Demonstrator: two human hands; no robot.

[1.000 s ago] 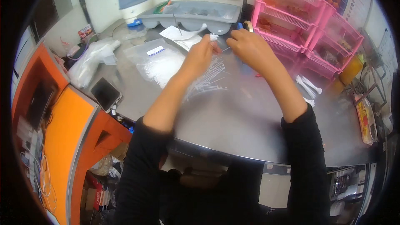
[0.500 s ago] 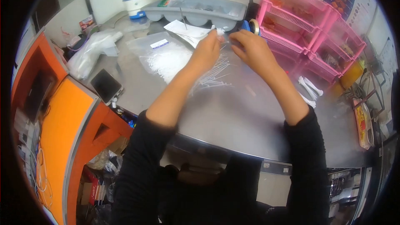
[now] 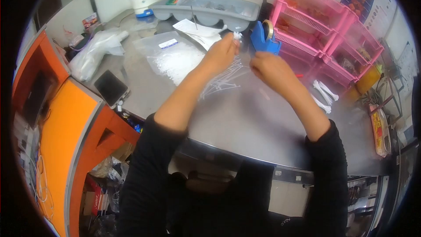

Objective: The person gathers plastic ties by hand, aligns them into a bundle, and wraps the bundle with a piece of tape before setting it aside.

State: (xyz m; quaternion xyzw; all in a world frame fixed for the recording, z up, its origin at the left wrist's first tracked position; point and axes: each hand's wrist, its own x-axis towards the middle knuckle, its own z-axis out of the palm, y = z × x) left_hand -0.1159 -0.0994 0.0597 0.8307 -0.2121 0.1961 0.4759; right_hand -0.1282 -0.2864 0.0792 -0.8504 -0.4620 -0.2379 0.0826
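Note:
My left hand (image 3: 219, 55) is closed around a bundle of thin white sticks (image 3: 237, 35), whose knobbed white ends stick up above the fingers. Just to its right, my right hand (image 3: 271, 66) is raised with the fingers curled together; what they pinch, if anything, I cannot make out. Loose thin white sticks (image 3: 223, 83) lie scattered on the metal table beneath my left hand. Left of them, a heap of small white pieces (image 3: 173, 66) spills from a clear plastic bag (image 3: 147, 46) with a label. Tied white bundles (image 3: 324, 91) rest at the right.
A blue tape dispenser (image 3: 263, 39) stands behind my right hand, before pink stacked baskets (image 3: 302, 35). At the back are a grey tray (image 3: 215, 6) and white paper (image 3: 193, 30). A dark-screened device (image 3: 112, 88) and plastic wrapping (image 3: 98, 52) lie at the left.
My right hand has drawn back toward me, away from the left hand, and its fingers have curled in. The tape dispenser behind it is now uncovered. My left hand has shifted slightly right.

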